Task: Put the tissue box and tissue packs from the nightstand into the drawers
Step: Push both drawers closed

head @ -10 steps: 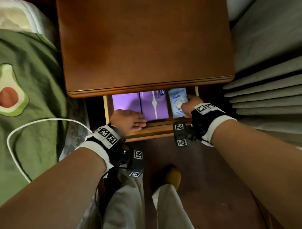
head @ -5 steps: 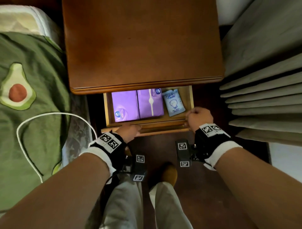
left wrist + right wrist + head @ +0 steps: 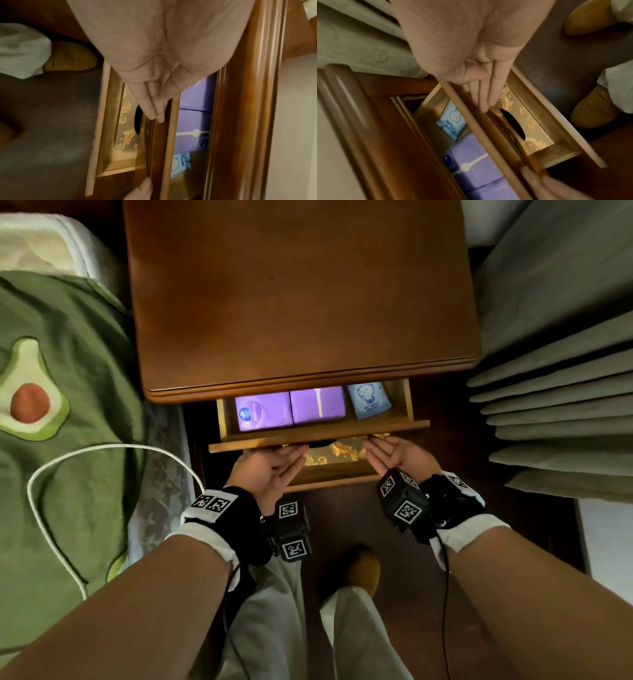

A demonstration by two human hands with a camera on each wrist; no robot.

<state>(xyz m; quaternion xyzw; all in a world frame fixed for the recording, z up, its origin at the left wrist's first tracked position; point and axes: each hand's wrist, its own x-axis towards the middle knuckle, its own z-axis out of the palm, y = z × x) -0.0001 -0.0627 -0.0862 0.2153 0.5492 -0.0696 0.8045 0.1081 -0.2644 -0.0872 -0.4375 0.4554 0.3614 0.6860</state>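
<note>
Tissue box [image 3: 334, 455]: gold with a leaf pattern, lying flat in the lower drawer [image 3: 329, 482], its dark slot facing up; its long axis runs along the drawer front.
Tissue packs: two purple packs [image 3: 289, 409] side by side in the upper drawer [image 3: 318, 433], a pale blue pack [image 3: 368, 400] just beside them at the right end.
Upper drawer: partly open under the nightstand [image 3: 298, 292] top, so only the near part of each pack shows; its front edge overlaps the far part of the tissue box.
Lower drawer: pulled out further than the upper one, the box filling most of its visible width.
Left hand [image 3: 269, 472]: open, palm up, fingers straight and reaching under the front of the upper drawer, holding nothing.
Right hand [image 3: 397, 455]: open, palm up, straight fingers at the same drawer front, holding nothing.
Room around: a bed with a green avocado cover [image 3: 68, 392] and a white cable [image 3: 51, 474] close on the left, grey curtains [image 3: 561, 392] close on the right, dark floor [image 3: 346, 518] in front with the person's legs and a yellow slipper [image 3: 363, 568].
</note>
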